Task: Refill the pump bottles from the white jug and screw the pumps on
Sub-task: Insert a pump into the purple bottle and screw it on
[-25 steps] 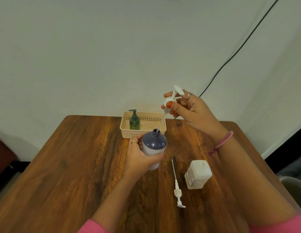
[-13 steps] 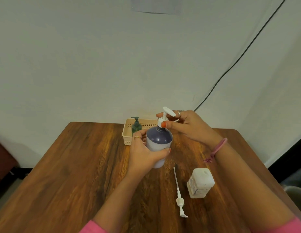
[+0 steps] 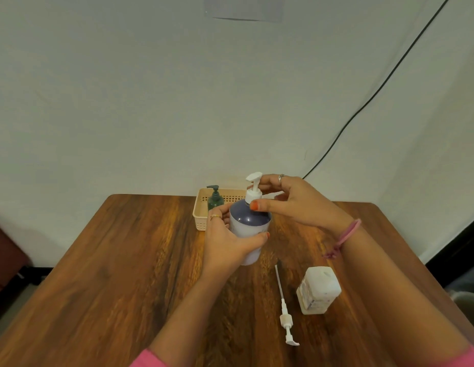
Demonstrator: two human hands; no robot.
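Observation:
A blue and white pump bottle [image 3: 247, 223] stands upright near the middle of the wooden table [image 3: 111, 260]. My left hand [image 3: 228, 242] is wrapped around its body. A white pump [image 3: 253, 188] sits in the bottle's neck, and my right hand [image 3: 289, 201] pinches its collar with thumb and fingers. The white jug [image 3: 318, 290] stands at the right, nearer to me. A second white pump [image 3: 285, 311] with its long tube lies loose on the table beside the jug. A small green pump bottle [image 3: 214, 198] stands in a beige basket [image 3: 200, 215] at the back.
The table's far edge meets a white wall, where a black cable [image 3: 363, 107] runs down diagonally. A dark red object [image 3: 5, 255] sits on the floor at the left. Bare wood stretches across the table's left half.
My right hand lowered the white pump from above the bottle, sliding its tube in until the collar reached the neck. The camera tilted up a little.

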